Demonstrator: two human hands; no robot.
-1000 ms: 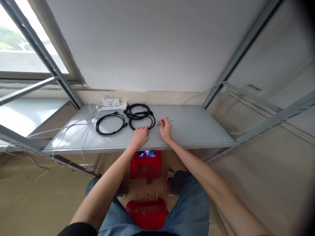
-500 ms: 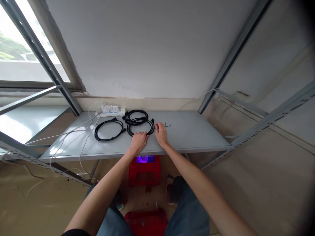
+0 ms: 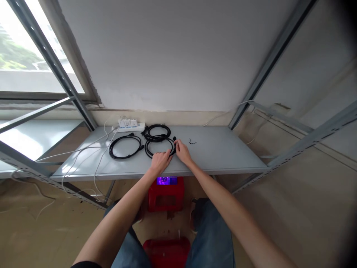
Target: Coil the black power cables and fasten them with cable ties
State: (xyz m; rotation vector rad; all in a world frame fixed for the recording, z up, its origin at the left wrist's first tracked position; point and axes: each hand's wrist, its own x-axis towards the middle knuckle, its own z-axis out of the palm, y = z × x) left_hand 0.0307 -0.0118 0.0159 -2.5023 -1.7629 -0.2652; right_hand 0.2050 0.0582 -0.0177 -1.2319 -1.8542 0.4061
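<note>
Three black coiled cables lie on a grey metal shelf (image 3: pixel 223 152). My left hand (image 3: pixel 161 160) rests on the near edge of the middle coil (image 3: pixel 156 149), fingers curled onto the cable. My right hand (image 3: pixel 182 150) meets the same coil at its right side, fingers pinched on the cable end by the plug. A second coil (image 3: pixel 125 146) lies to the left and a third (image 3: pixel 158 131) behind. A small black twist tie (image 3: pixel 192 142) lies on the shelf just right of my right hand.
A white power strip (image 3: pixel 128 124) with white cords sits at the shelf's back left by the window. Slanted metal frame bars rise on both sides. Red plastic stools (image 3: pixel 166 193) stand on the floor below, between my knees.
My right hand left the twist tie on the shelf and moved left to the middle coil. My left hand stayed on the coil's near edge. The camera shifted slightly.
</note>
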